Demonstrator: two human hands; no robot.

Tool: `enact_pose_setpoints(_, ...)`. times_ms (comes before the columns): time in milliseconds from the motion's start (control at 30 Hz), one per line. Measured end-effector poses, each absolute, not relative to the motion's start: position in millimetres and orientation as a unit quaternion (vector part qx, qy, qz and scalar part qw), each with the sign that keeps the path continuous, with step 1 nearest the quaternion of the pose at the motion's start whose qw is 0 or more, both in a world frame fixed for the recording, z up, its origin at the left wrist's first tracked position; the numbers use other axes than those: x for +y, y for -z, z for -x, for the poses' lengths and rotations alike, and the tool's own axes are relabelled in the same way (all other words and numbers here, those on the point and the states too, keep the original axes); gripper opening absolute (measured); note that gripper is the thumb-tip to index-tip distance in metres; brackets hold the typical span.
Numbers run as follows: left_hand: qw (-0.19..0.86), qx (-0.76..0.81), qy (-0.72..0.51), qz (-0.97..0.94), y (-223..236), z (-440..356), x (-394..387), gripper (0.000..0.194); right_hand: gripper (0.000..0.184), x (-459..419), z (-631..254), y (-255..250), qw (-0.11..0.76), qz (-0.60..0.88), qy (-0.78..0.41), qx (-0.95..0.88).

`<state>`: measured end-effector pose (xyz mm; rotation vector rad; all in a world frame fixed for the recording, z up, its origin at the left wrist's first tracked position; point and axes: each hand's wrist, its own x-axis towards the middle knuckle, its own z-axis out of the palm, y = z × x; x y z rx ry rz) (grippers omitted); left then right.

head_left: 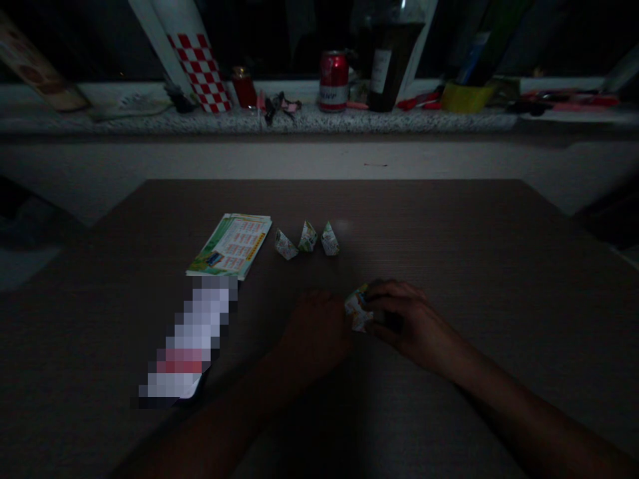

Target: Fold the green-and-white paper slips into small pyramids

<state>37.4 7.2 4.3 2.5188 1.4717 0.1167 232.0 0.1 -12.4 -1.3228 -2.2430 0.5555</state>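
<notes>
A small folded piece of printed paper (358, 309) is between my two hands, just above or on the table. My right hand (407, 316) grips its right side with thumb and fingers. My left hand (319, 332) is closed at its left edge, back of the hand towards me, and hides its own fingertips. Beyond my hands stand three small folded paper pieces, the left one (286, 244), the middle one (308, 236) and the right one (329, 239). A stack of printed calendar sheets (232, 245) lies to their left.
A lit phone-like device (197, 339), its screen blurred out, lies at the left of the wooden table (449, 226). Along the granite sill (294, 123) behind stand a red can (333, 81), a checkered red-and-white tube (202, 70) and a yellow container (466, 97). The room is dim.
</notes>
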Motion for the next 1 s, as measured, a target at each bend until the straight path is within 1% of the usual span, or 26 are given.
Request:
enact_pose_setpoints(100, 0.117, 0.497, -0.033, -0.859, -5, -37, 9, 0.02, 0.044, -2, -232, 12, 0.236, 0.51, -0.181, -0.807)
enact_pose_setpoints(200, 0.119, 0.499, -0.032, -0.858, -6, -37, 10, 0.022, 0.05, -5, -231, 13, 0.243, 0.522, -0.169, -0.8)
enact_pose_setpoints(400, 0.129, 0.493, -0.019, -0.86, -6, -36, 10, 0.021, 0.05, -8, -225, 14, 0.314, 0.491, -0.234, -0.778)
enact_pose_setpoints(467, 0.128, 0.493, -0.022, -0.86, -6, -36, 10, 0.021, 0.05, -10, -222, 13, 0.324, 0.48, -0.246, -0.778)
enact_pose_setpoints(667, 0.129, 0.482, -0.031, -0.866, -7, -36, 11, 0.025, 0.052, -16, -219, 10, 0.314, 0.434, -0.228, -0.813)
enact_pose_setpoints(767, 0.13, 0.483, -0.033, -0.865, -8, -36, 11, 0.023, 0.052, -17, -219, 11, 0.312, 0.424, -0.213, -0.823)
enact_pose_setpoints(1000, 0.126, 0.485, -0.017, -0.865, -7, -36, 11, 0.023, 0.045, -16, -220, 11, 0.282, 0.426, -0.237, -0.826)
